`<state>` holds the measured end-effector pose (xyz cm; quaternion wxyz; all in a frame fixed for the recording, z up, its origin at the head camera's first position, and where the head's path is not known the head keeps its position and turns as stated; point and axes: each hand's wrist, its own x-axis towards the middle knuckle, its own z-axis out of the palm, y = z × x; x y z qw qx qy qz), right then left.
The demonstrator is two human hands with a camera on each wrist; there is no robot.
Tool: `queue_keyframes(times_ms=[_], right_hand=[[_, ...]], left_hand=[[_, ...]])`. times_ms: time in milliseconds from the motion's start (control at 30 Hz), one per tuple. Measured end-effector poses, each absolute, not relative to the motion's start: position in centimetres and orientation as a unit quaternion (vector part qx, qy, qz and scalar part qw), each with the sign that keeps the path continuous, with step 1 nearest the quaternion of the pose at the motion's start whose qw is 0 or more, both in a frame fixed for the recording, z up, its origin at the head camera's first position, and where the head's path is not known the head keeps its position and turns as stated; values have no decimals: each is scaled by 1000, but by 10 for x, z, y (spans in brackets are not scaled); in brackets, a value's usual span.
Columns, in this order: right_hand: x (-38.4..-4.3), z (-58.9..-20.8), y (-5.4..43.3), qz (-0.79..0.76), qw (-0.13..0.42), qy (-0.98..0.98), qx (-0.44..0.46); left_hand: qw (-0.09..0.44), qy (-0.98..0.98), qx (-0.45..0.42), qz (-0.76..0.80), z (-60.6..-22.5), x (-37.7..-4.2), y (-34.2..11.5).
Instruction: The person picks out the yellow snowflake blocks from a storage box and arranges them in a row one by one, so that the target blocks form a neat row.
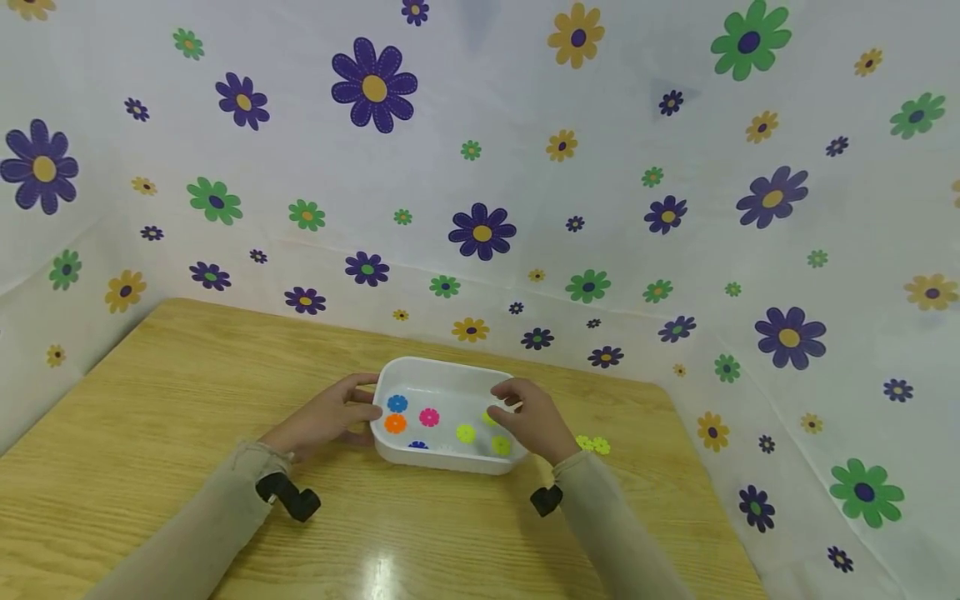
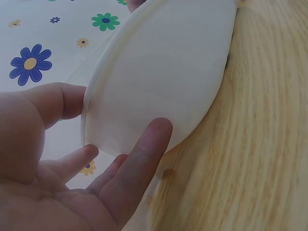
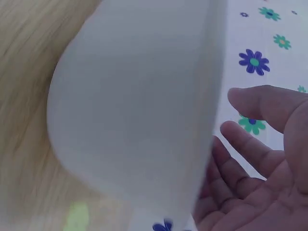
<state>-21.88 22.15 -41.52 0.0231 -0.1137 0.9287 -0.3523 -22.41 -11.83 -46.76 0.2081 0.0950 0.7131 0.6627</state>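
A white plastic tray stands on the wooden table, with flower-shaped discs lying inside. Among them are a blue disc, an orange disc, a pink disc and several yellow-green discs. My left hand holds the tray's left end, with a digit at the rim and others along the outer wall in the left wrist view. Above the right end hovers my right hand, its fingers loosely bent and thumb apart from them. Nothing shows between these fingers in the right wrist view.
To the right of the tray, yellow-green flower discs lie together on the table. Behind and at the sides hangs a white sheet printed with flowers. A black wrist mount sits on each sleeve.
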Motion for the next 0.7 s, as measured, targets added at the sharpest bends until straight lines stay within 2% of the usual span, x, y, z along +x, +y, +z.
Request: queue_keyframes(times_ms=[233,700], right_hand=[[-231,-435,202,-366,143,916,-80],[-234,-449,186,-264,164,948,-76]], left_hand=[[211,707,91,669,-469,-224,-118],[215,708,82,668,-474,-228,-119]])
